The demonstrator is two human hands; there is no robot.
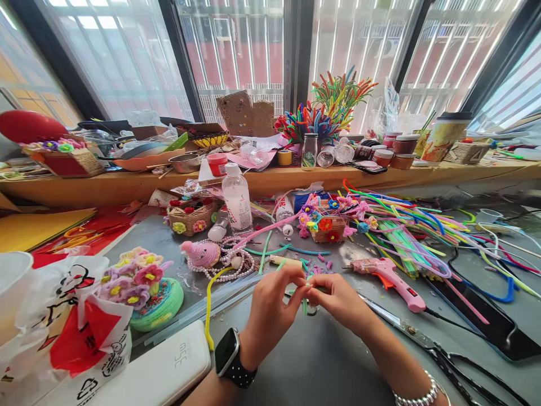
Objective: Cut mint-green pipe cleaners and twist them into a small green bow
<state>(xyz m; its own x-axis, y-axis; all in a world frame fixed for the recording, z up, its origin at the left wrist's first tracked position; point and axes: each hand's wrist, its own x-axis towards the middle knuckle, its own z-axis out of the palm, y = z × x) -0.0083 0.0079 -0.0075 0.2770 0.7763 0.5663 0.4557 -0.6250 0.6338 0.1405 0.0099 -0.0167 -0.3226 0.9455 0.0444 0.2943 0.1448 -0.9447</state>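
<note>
Both hands are at the near edge of the grey tabletop (321,361), close together, fingertips meeting. My left hand (270,307) has thumb and forefinger pinched narrow on a short green fuzzy pipe-cleaner piece (305,305). My right hand (338,298) has the same pinch on the same piece from the other side. The piece sits just above the table, lower end hanging down between the two hands. I can't tell how it's bent inside the fingers, which hide it.

There's a black smartwatch (230,355) on my left wrist and a silver bead bracelet (418,396) on my right.

Around the hands:
- Just right of my right hand, long steel scissors with black handles (416,334) lie flat, blades pointing toward it.
- Beyond them, a pink hot-glue gun (391,276) lies on its side, black cord trailing right.
- Near my left hand, on its left, is a bent yellow pipe cleaner (208,313).
- At near left is a white rectangular power bank (164,366).
- Beyond the left hand, a pink knitted bird (200,254) rests against a loop of pearl beads (230,270).
- Behind that, a clear plastic bottle with white cap (236,200) stands upright.
- Past my hands, at centre, is a small woven basket of fuzzy flowers (327,226).
- Right of the basket, a loose bundle of multicoloured pipe cleaners (416,225) is spread out, well apart from my hands.
</note>
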